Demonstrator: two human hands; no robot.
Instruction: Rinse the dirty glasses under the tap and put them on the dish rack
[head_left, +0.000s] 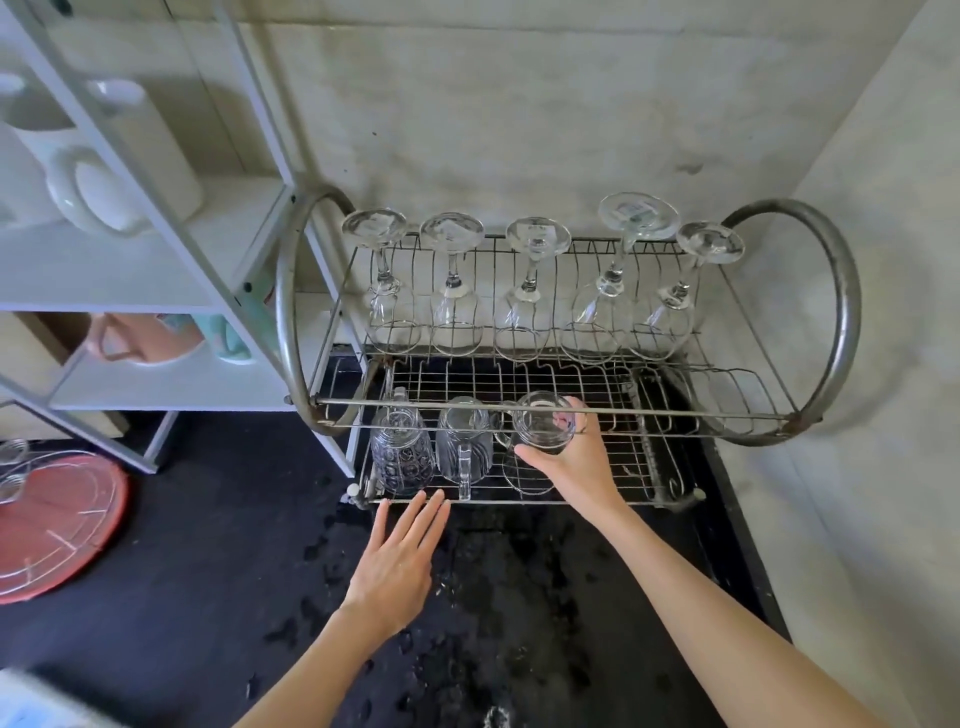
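**Glass going onto the bottom shelf of the rack**

So the right hand (571, 462) had its fingers wrapped around a clear glass (544, 422), holding it upside down over the lower tier of the wire dish rack (571, 410), right next to two glass mugs (431, 447) already sitting there inverted. Can't tell if it was touching the wire. The left hand (400, 561) was flat and relaxed, fingers straight, near the rack's front edge above the wet black counter (208, 597). Five stemmed glasses (530, 291) stood upside down up top.

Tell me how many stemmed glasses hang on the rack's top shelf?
5, upside down in a row, left to right: first, second, third, fourth, fifth. None seem hidden.
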